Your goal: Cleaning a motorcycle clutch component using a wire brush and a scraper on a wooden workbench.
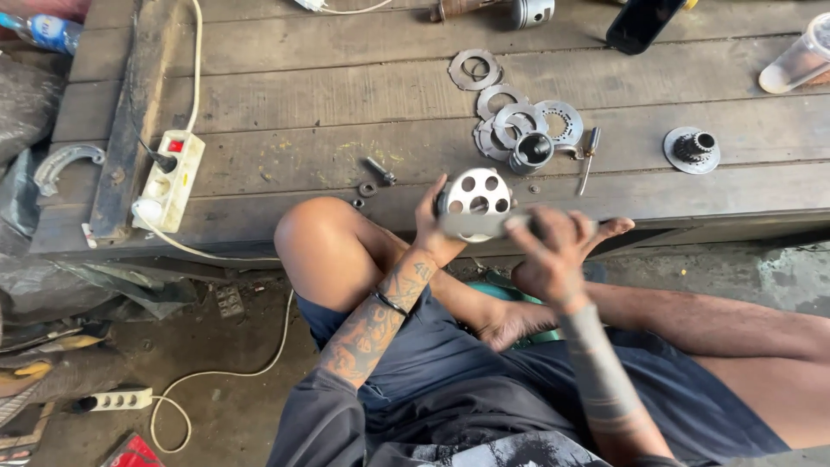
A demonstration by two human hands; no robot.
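Right hand (553, 255) motion-blurred; object in it unclear; clear plastic cup (800, 59) cut by right edge.

The person sits cross-legged, knees spread, both forearms reaching forward over the lap. The left hand (430, 227) is raised with its wrist bent, fingers curled up and its grip closed, a dark band around the tattooed forearm. The right hand (553, 251) sits just beside it at about the same height, blurred, its fingers folded in a closed grip, the banded forearm angling up from the lower right.
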